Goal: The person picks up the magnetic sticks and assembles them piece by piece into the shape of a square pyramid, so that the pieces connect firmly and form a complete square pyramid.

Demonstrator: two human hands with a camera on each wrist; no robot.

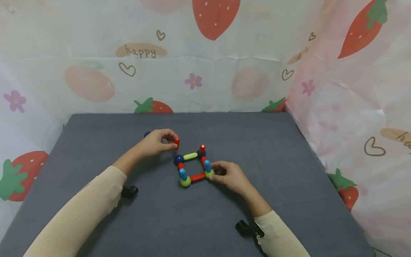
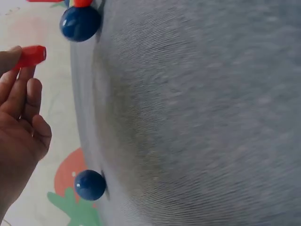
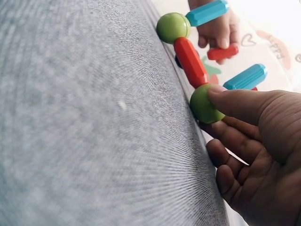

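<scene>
My left hand [image 1: 159, 142] pinches a short red rod [image 1: 177, 143] between thumb and fingers, above the far left corner of a square frame. That frame has a dark blue ball [image 1: 178, 159] at its far left corner, joined by a yellow-green rod [image 1: 190, 156] to another blue ball that bears an upright red rod [image 1: 202, 149]. Its two near corners are green balls, each with a blue rod standing on it. My right hand [image 1: 232, 176] grips the near right green ball [image 3: 207, 104] with thumb and fingers. A red rod [image 3: 191, 61] links the two green balls.
A loose dark blue ball [image 2: 90, 185] lies on the grey cloth [image 1: 179, 221], partly hidden behind my left hand in the head view. Black wrist mounts [image 1: 245, 228] stick out at both sleeves. Strawberry-print curtains [image 1: 205, 85] stand around the table's back and sides.
</scene>
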